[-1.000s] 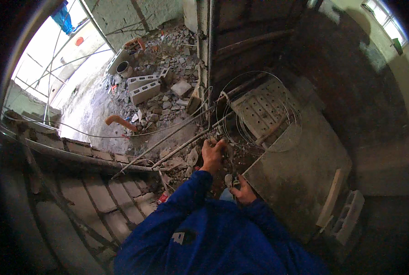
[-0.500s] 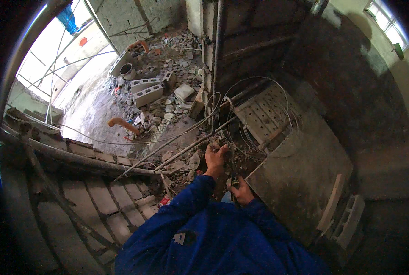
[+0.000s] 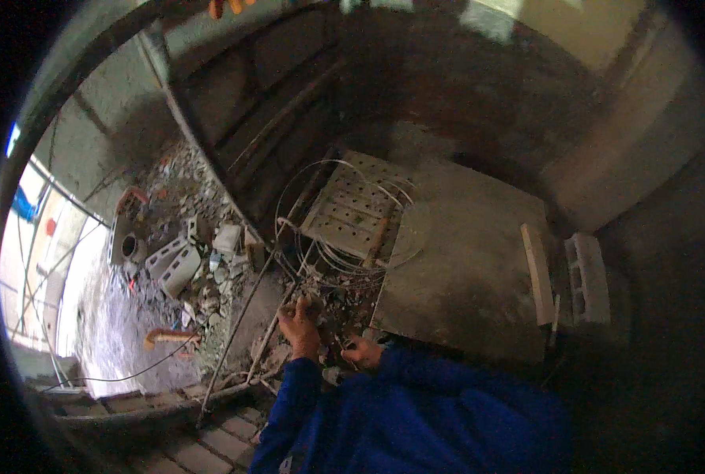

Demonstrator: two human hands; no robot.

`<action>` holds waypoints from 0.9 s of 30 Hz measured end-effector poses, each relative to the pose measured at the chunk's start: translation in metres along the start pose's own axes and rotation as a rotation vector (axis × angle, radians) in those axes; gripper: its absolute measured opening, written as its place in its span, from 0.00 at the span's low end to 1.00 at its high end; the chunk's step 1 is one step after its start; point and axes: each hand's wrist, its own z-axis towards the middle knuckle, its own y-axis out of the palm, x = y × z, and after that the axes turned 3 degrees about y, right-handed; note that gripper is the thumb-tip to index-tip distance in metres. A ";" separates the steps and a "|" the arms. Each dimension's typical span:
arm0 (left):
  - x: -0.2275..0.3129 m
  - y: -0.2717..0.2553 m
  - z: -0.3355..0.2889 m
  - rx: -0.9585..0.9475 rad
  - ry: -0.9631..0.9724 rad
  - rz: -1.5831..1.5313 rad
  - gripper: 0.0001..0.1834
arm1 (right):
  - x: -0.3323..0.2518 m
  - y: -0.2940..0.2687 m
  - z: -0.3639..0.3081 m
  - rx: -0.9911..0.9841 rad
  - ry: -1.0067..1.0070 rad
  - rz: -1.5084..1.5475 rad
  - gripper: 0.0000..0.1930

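My left hand is over the rubble, palm side hidden, with its fingers curled; what they hold, if anything, is too dim to make out. Close beside it on the right, my right hand is closed, with a thin dark thing near its fingertips that I cannot make out. Just beyond both hands lies a loose coil of thin pale wire. Its loops spread over a perforated metal plank and the edge of a large flat board.
Right of the board are a wood strip and a hollow concrete block. To the left, more hollow blocks, an orange pipe piece and rubble cover the ground. Metal poles slant across near my left arm.
The view has swung to the right, so the rubble and bright opening sit farther left. Both hands stay close together near the wire coil; the dark tool in my right hand shows less clearly.
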 end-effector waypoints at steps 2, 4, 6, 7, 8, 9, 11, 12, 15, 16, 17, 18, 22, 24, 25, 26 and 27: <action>0.002 0.004 0.000 0.043 -0.059 -0.060 0.12 | -0.006 0.006 0.000 0.065 0.035 -0.056 0.35; 0.005 0.009 0.000 0.023 0.011 0.008 0.13 | 0.004 0.010 0.005 0.062 0.053 -0.010 0.37; 0.008 0.013 -0.001 0.015 0.016 0.015 0.14 | 0.028 0.011 0.012 0.012 0.074 0.125 0.37; 0.011 0.014 -0.001 -0.005 -0.016 -0.020 0.15 | 0.043 0.011 0.015 0.065 0.081 0.024 0.36; 0.013 0.015 0.000 -0.019 -0.037 -0.069 0.15 | 0.056 0.014 0.023 0.149 0.037 -0.107 0.35; 0.014 0.014 0.001 -0.023 -0.015 0.154 0.16 | 0.068 0.014 0.029 0.164 0.044 -0.223 0.36; 0.016 0.010 0.008 -0.014 0.053 0.567 0.17 | 0.083 0.017 0.040 0.154 0.152 -0.097 0.44; 0.012 0.006 0.011 0.008 0.008 0.528 0.18 | 0.086 0.019 0.044 0.175 0.273 -0.076 0.45; -0.001 -0.012 0.030 0.021 -0.098 0.396 0.19 | 0.085 0.000 0.045 0.483 0.114 0.002 0.37; -0.008 -0.024 0.035 0.007 -0.131 0.352 0.19 | 0.085 -0.009 0.043 0.570 0.010 -0.063 0.30; -0.016 -0.037 0.039 0.082 -0.155 0.326 0.18 | 0.092 -0.038 0.028 0.570 -0.234 -0.219 0.18; -0.022 -0.051 0.041 0.056 -0.115 0.222 0.18 | 0.095 -0.070 0.021 0.518 -0.206 -0.299 0.17; -0.038 -0.110 0.037 0.078 -0.116 0.852 0.15 | 0.129 -0.209 -0.014 0.667 0.296 -0.390 0.19; -0.050 -0.131 0.030 -0.032 0.001 1.354 0.14 | 0.144 -0.263 -0.035 0.982 0.229 -0.822 0.21; -0.055 -0.143 0.028 -0.036 0.073 1.314 0.13 | 0.148 -0.282 -0.039 0.994 0.241 -0.789 0.23; -0.062 -0.155 0.021 0.056 0.092 1.110 0.13 | 0.155 -0.294 -0.044 1.015 0.353 -0.897 0.26; -0.069 -0.166 0.014 0.101 0.142 1.072 0.13 | 0.156 -0.311 -0.053 0.951 0.670 -1.116 0.32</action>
